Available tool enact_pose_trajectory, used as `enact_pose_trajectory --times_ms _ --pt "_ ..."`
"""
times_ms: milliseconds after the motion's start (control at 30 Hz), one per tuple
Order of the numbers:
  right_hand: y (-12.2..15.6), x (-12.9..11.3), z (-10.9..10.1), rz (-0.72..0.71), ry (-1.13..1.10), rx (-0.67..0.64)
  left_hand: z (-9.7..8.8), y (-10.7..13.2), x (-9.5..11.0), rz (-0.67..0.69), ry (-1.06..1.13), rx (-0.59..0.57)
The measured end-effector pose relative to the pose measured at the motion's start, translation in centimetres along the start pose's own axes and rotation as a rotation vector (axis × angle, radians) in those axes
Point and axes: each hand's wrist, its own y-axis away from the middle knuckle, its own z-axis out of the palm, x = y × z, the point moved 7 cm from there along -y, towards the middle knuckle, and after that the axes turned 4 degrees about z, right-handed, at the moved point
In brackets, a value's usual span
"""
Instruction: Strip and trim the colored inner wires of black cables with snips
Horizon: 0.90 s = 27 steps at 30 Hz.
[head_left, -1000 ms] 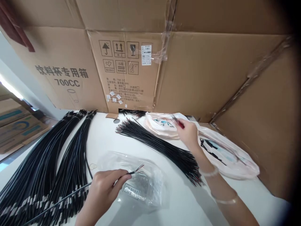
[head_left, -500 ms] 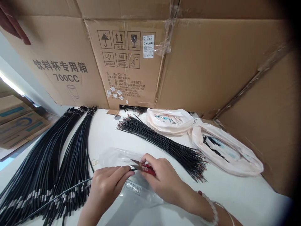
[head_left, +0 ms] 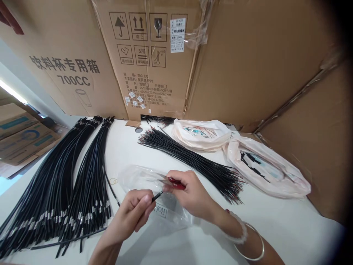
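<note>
My left hand pinches a black cable, its end poking out toward the right. Behind that hand, the rest of the cable trails down to the left. My right hand grips small scissors with red handles; their blades point left, above the cable. The right fingertips are close to the cable's end, and I cannot tell whether they touch it. Beneath both hands lies a clear plastic bag with a printed RoHS mark. The tip of the cable is too small to make out clearly.
Black cable bundles with pale-banded ends lie at the left. Another black cable bundle lies diagonally behind my hands. Two whitish bags with rolled rims hold small parts at the right. Tall cardboard walls the white table.
The scissors' blades have come off the cable and now sit above it. The cable's end tilts upward, and my left hand has turned. The view has shifted slightly.
</note>
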Motion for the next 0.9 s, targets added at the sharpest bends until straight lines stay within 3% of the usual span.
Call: enact_pose_trajectory --times_ms 100,200,333,567,633,733,800,900 --pt "-0.9 0.4 0.8 0.065 -0.148 -0.152 1.0 0.1 -1.4 -0.176 0.414 0.015" --pt "-1.1 0.4 0.4 0.042 -0.031 -0.078 1.7 0.2 -2.1 -0.305 0.701 0.067" --pt "-0.6 -0.9 -0.1 -0.115 0.202 0.004 2.0 0.4 -2.1 -0.347 0.876 0.079" --pt "-0.3 -1.1 0.2 -0.438 0.229 0.073 3.1 1.2 -1.5 -0.412 1.104 -0.031" --pt "-0.5 -0.6 0.2 -0.401 0.189 0.097 3.3 1.4 -1.6 -0.444 1.079 -0.030" --pt "-1.0 1.0 0.3 -0.138 0.066 0.046 2.6 1.2 -2.5 -0.438 0.816 0.085" --pt "-0.6 2.0 0.1 0.039 -0.008 0.044 0.9 0.8 -2.8 -0.331 0.485 0.249" --pt "1.1 3.0 -0.9 0.169 -0.047 0.166 -1.0 0.8 -2.4 -0.123 0.039 0.459"
